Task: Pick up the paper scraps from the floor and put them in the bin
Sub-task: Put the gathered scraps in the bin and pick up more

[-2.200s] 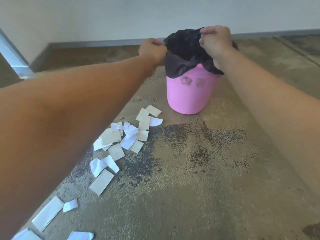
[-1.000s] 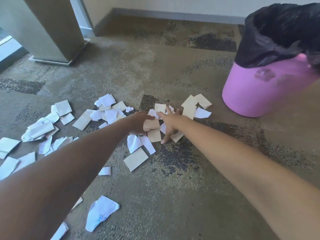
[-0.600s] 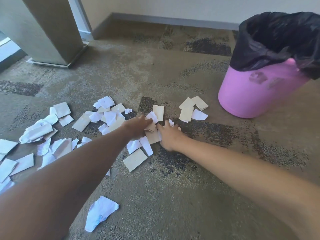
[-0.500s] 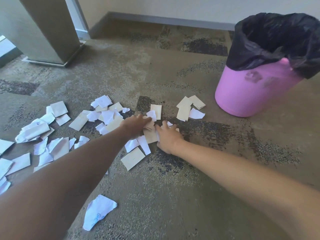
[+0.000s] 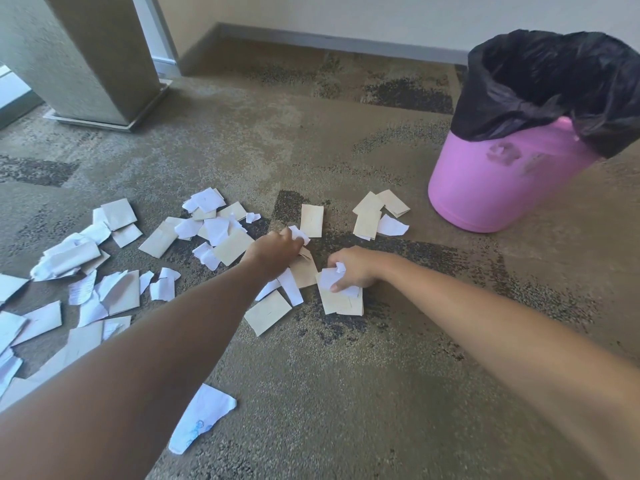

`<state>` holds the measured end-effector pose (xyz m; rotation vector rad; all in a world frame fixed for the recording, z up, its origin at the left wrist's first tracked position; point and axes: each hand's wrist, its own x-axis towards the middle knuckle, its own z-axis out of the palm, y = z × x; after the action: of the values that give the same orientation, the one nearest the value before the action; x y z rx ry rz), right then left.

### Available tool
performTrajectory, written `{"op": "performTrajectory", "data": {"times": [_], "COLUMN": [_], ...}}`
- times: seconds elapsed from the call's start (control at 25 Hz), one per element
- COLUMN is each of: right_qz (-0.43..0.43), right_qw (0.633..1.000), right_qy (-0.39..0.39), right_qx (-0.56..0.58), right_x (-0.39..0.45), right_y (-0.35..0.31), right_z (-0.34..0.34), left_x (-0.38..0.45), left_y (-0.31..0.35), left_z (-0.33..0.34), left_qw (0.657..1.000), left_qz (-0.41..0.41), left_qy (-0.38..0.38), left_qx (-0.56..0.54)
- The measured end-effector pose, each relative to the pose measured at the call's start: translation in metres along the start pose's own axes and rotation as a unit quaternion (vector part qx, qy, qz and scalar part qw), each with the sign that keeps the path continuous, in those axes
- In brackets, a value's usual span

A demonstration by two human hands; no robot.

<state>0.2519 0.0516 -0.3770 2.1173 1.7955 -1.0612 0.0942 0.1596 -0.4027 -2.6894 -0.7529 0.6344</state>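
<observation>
Several white and tan paper scraps (image 5: 214, 230) lie scattered over the carpet from the left edge to the middle. My left hand (image 5: 275, 251) grips a small white scrap (image 5: 299, 235) and a tan piece under it. A little to its right, my right hand (image 5: 353, 268) holds a crumpled white scrap (image 5: 330, 277) together with tan pieces (image 5: 341, 301) that hang below the fingers. The pink bin (image 5: 498, 188) with a black liner (image 5: 540, 81) stands at the upper right, an arm's reach beyond my right hand. A small pile of tan scraps (image 5: 375, 211) lies just left of the bin.
A wide beige pillar (image 5: 86, 57) on a metal base stands at the back left. A wall with a grey skirting board (image 5: 329, 39) runs along the back. One larger white scrap (image 5: 201, 420) lies near me. Bare carpet stretches in front of the bin.
Both hands left the bin's liner, came down to the scraps and closed on pieces. In the last half second my right hand pulled back toward me with its scraps.
</observation>
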Motion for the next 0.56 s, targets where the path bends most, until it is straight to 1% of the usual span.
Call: {"op": "performTrajectory", "data": {"times": [0.08,0.2,0.32,0.4,0.48,0.52,0.56], "right_qz": [-0.014,-0.029,-0.055,-0.059,-0.063,-0.064,-0.064], "right_qw": [1.000,0.999,0.998,0.996,0.994,0.993,0.992], "right_qy": [-0.007,-0.007,0.003,0.008,0.023,0.037,0.056], "right_qx": [0.003,0.018,0.036,0.066,0.084,0.088,0.093], "right_x": [-0.004,-0.008,-0.010,-0.012,-0.014,-0.016,-0.018], "right_y": [0.001,-0.001,-0.006,-0.011,-0.018,-0.020,-0.021], "right_z": [-0.007,-0.016,-0.021,-0.029,-0.045,-0.056,-0.067], "left_x": [0.000,-0.002,-0.007,-0.011,-0.014,-0.015,-0.015], "left_y": [0.003,0.002,-0.004,-0.014,-0.024,-0.028,-0.031], "left_z": [0.002,0.003,0.003,-0.001,-0.007,-0.012,-0.019], "left_qw": [0.999,0.988,0.968,0.941,0.908,0.888,0.857], "left_qz": [-0.032,-0.077,-0.092,-0.099,-0.123,-0.141,-0.161], "left_qy": [0.029,0.066,0.074,0.071,0.084,0.087,0.085], "left_qx": [-0.031,-0.115,-0.221,-0.316,-0.392,-0.429,-0.482]}}
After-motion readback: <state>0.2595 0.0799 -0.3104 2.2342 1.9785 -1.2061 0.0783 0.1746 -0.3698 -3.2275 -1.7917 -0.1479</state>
